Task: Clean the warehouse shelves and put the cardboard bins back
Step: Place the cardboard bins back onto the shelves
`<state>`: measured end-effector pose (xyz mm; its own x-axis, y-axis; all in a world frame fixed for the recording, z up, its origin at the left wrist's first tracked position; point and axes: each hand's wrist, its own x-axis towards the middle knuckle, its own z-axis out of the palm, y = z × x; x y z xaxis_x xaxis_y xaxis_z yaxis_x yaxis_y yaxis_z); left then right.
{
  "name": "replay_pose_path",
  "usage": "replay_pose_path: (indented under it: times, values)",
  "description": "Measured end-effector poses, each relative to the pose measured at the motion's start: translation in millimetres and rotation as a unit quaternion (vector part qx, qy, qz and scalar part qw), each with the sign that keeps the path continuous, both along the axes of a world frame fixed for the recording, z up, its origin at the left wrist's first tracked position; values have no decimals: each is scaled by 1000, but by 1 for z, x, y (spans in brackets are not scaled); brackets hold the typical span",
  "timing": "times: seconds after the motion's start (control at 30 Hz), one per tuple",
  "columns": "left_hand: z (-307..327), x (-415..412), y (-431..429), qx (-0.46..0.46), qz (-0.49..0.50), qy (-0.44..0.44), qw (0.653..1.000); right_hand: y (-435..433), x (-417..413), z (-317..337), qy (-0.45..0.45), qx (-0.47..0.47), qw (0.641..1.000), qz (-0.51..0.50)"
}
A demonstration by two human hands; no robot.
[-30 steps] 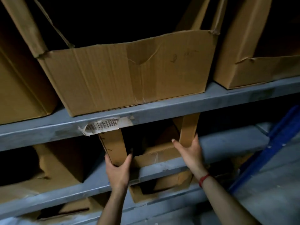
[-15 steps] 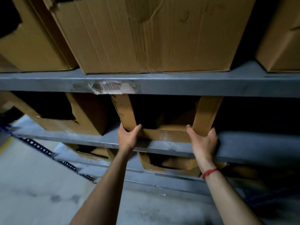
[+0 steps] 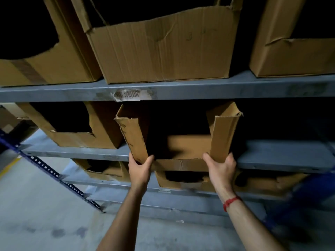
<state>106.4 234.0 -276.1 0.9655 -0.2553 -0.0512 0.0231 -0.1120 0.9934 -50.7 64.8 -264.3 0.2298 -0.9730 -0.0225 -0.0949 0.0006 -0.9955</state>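
A worn cardboard bin [image 3: 181, 163] with a cut-out front sits at the front edge of the grey middle shelf [image 3: 282, 160]. Its torn left front corner [image 3: 134, 138] and right front corner [image 3: 222, 138] stick out past the shelf lip. My left hand [image 3: 139, 171] grips the bin's lower left corner, thumb inside the cut-out. At the lower right corner my right hand [image 3: 220, 169], a red band on its wrist, grips the same way. The bin's inside is dark and hidden.
Three cardboard bins stand on the upper shelf [image 3: 199, 89], which carries a torn barcode label [image 3: 129, 94]. Another bin [image 3: 76, 131] sits left of mine. More bins fill the lower shelf [image 3: 181, 192]. Blue uprights [image 3: 50, 173] flank the rack above a grey floor [image 3: 45, 223].
The bin has slid forward, out past the middle shelf's edge, with both hands still on its front corners. The camera has tilted back up, so the upper bins' open tops show again.
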Motion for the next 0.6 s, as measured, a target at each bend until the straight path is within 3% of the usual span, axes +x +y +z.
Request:
replay_pose_path:
  times: [0.2,0.6]
  values:
    - [-7,-42,45,-19,9,-13,1000,41,-42,2,6,-14,1000,21]
    - [-32,-139,132,5,38,1,999,109,-141,-18,43,63,991,110]
